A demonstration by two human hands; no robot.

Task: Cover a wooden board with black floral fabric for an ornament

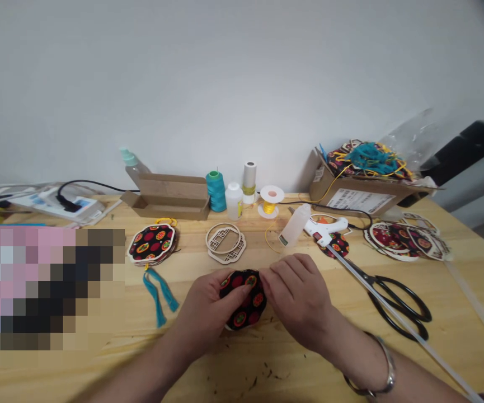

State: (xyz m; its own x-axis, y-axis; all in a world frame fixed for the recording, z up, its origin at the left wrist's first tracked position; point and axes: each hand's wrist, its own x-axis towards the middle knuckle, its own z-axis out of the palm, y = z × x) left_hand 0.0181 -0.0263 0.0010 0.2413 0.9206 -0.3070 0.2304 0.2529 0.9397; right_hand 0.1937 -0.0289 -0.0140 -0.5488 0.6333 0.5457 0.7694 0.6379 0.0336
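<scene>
Both hands meet over a round black fabric piece [245,302] printed with red and green circles, low in the middle of the wooden table [99,358]. My left hand [206,313] grips its left edge with the thumb on top. My right hand [298,296], a metal bangle on the wrist, pinches and presses its upper right edge with curled fingers. Part of the fabric piece is hidden under both hands.
Black scissors [396,305], a white glue gun [328,228] and a squeeze bottle [294,226] lie to the right. Wooden lattice rings [225,242], a finished fabric ornament [153,243] with a teal tassel [160,291], thread spools [216,191] and cardboard boxes [170,196] sit behind.
</scene>
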